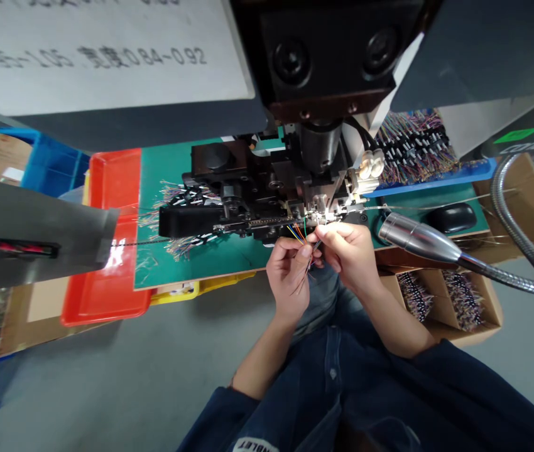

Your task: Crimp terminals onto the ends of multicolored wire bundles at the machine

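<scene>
Several thin coloured wires (299,234) fan out between my two hands, just in front of the lit head of a crimping machine (322,147). My left hand (291,270) is closed around the bundle, thumb pressed against the fingers. Close beside it, my right hand (349,251) pinches at the wires with thumb and forefinger, its fingertips right at the lit metal tooling (318,216). A green wire reaches up toward that tooling; whether its end lies inside cannot be made out. Loose wire ends hang below my left hand.
A flexible-neck lamp (420,237) arches in from the right. Bundled wires lie on the green table (168,270) behind the machine and in a blue tray (460,172). Red trays (107,295) stand at left. A cardboard box (488,314) holding more bundles is low at right; a black mouse (452,217) lies nearby.
</scene>
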`<state>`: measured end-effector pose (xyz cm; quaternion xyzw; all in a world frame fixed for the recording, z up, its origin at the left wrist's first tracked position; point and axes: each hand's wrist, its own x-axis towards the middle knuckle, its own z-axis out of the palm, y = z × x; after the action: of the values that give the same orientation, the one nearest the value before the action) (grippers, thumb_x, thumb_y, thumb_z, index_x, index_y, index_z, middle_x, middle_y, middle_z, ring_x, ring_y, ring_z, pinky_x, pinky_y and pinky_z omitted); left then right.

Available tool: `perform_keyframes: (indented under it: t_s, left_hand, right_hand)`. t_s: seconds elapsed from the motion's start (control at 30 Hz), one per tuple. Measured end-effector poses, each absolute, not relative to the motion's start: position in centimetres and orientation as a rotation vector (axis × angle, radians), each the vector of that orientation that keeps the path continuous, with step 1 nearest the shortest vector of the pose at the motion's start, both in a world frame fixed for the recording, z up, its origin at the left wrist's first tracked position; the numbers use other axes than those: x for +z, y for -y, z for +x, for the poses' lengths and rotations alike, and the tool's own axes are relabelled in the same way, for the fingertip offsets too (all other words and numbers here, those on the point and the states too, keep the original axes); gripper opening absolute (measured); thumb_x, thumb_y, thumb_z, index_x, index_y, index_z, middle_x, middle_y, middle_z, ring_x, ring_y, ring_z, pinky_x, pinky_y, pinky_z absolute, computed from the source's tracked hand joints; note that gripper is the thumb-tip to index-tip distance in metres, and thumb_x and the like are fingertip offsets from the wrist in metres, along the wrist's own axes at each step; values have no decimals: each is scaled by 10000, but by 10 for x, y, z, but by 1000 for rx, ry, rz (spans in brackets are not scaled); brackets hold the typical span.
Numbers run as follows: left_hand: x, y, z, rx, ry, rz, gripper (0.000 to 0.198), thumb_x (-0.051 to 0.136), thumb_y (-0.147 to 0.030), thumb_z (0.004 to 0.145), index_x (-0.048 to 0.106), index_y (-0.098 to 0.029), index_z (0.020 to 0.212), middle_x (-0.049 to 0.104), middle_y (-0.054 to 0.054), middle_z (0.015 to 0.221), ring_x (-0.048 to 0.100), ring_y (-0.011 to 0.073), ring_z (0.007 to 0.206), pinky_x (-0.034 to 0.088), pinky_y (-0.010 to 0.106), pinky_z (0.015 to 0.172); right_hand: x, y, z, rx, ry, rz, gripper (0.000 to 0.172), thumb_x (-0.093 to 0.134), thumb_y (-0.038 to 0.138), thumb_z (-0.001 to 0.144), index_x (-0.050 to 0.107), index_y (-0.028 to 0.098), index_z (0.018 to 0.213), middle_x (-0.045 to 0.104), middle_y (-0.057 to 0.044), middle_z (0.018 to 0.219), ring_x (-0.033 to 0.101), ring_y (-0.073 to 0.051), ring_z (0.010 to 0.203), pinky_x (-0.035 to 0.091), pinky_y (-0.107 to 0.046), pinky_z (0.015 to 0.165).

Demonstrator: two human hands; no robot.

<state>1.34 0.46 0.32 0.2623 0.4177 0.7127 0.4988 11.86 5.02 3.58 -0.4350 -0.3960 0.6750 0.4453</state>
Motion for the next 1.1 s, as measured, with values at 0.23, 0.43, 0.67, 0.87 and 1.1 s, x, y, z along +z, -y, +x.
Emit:
perform_keyframes:
  t_s: [0.23,0.43,0.67,0.87,1.1]
  left_hand:
    - [3,-5,12,1744,-1042,656,248,881,-394,977,710,-225,920,764,-9,802,695,106,647,597,230,623]
    - [2,-4,11,1741,-1055,661,231,881,-387,978,721,-229,924,772,-5,811,705,112,659,601,235,618]
    - [0,-3,12,1702,-1012,671,248,877,-404,980,707,-228,937,727,-19,774,696,121,643,607,255,633]
    - [-3,-1,12,1651,-1007,676,247,872,-382,988,704,-215,916,737,-14,785,711,120,663,597,242,645]
    - [1,-3,13,1705,-1000,634,256,878,-375,984,702,-208,904,761,-10,793,705,103,642,604,223,627]
  right_hand:
    - [37,-51,115,1664,958,-1102,415,829,619,961,872,224,842,453,81,416,420,-104,411,525,-279,516]
    - [37,-50,115,1666,952,-1083,393,820,584,980,877,220,843,449,84,410,396,-92,403,515,-267,516]
    - [41,-51,119,1583,1118,-1088,393,820,598,975,890,218,902,504,75,458,407,-91,403,421,-259,449]
    - [39,-50,121,1564,1119,-1097,392,821,578,982,868,216,838,551,56,485,400,-87,392,372,-256,405]
    - [34,-51,119,1660,987,-1064,396,824,580,976,862,218,821,487,76,435,427,-88,394,431,-244,443]
